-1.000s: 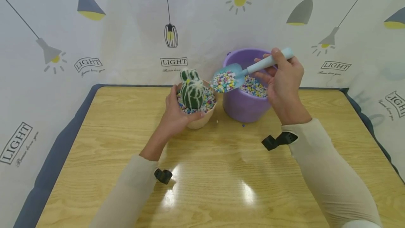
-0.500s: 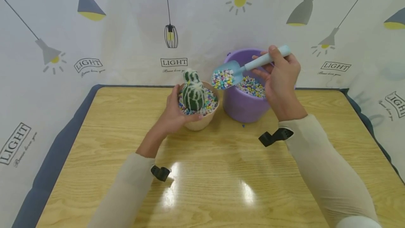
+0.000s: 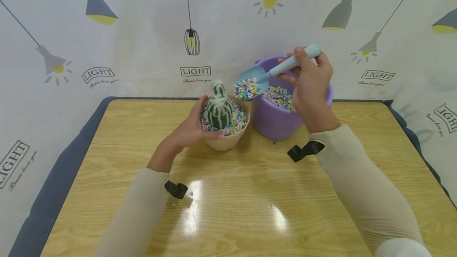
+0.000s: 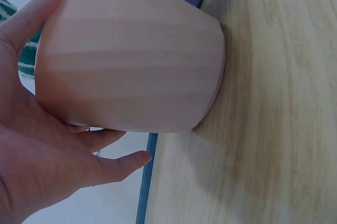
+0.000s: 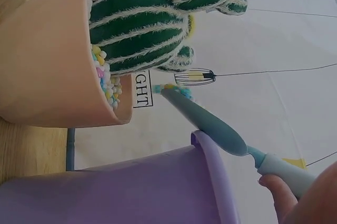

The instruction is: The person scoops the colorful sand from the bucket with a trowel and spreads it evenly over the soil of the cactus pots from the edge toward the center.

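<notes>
My left hand (image 3: 187,130) grips a peach flowerpot (image 3: 224,144) at its rim, thumb along the near side. In the left wrist view two fingers stand away from the pot wall. A green, white-striped cactus (image 3: 219,113) stands in the pot among multicoloured pebbles (image 3: 238,117). My right hand (image 3: 314,86) holds a light-blue hand trowel (image 3: 263,77) by its handle. Pebbles (image 3: 246,89) fill the trowel's blade, which is above the gap between the pot and a purple bucket (image 3: 275,124). In the right wrist view the trowel (image 5: 210,121) is close above the bucket's rim (image 5: 210,155).
More pebbles (image 3: 280,97) lie inside the bucket, right of the pot. A few loose pebbles (image 3: 274,142) are on the wooden table (image 3: 235,205). Behind the table's back edge rises a white sheet (image 3: 150,31) printed with lamps.
The pot and cactus have turned and come slightly nearer to me with my left hand. My right hand has moved the loaded trowel a little left and up.
</notes>
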Demonstrator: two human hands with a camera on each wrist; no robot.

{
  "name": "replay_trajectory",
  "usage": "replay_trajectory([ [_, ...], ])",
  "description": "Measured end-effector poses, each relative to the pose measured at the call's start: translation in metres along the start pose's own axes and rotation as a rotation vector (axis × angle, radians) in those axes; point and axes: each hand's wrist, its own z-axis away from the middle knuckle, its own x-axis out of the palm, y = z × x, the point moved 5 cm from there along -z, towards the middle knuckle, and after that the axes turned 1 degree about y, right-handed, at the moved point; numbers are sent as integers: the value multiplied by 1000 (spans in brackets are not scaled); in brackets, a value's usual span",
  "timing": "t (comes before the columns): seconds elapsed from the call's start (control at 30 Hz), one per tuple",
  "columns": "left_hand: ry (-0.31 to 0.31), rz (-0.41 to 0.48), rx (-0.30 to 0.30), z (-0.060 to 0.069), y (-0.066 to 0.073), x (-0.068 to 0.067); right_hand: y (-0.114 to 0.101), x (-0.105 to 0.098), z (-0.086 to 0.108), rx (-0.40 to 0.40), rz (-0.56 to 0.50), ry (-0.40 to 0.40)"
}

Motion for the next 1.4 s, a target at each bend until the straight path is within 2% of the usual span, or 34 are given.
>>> replay_trajectory([
  [0.2, -57, 26, -14, 0, -4, -3, 1, 3, 2, -20, 14, -15],
  [0.4, -48, 59, -8, 4, -3, -1, 0, 3, 3, -23, 14, -21],
  [0.5, -4, 86, 48, 7, 4, 4, -1, 3, 3, -30, 12, -23],
  [0.57, 43, 88, 105, 9, 9, 7, -2, 2, 3, -29, 12, -25],
  [0.67, 127, 38, 182, 11, 14, 11, -3, 3, 4, -32, 27, -39],
  [0.73, 164, -6, 208, 11, 14, 13, -4, 4, 5, -37, 46, -51],
  [0.87, 195, -33, 224, 12, 13, 14, -5, 6, 7, -46, 79, -71],
  [1.03, 220, 11, 249, 9, 12, 15, -8, 9, 9, -47, 106, -107],
  [1.23, 257, -16, 222, 7, 10, 16, -8, 13, 14, -51, 166, -188],
  [1.4, 252, -17, 197, 9, 7, 16, -7, 18, 17, -56, 178, -222],
])
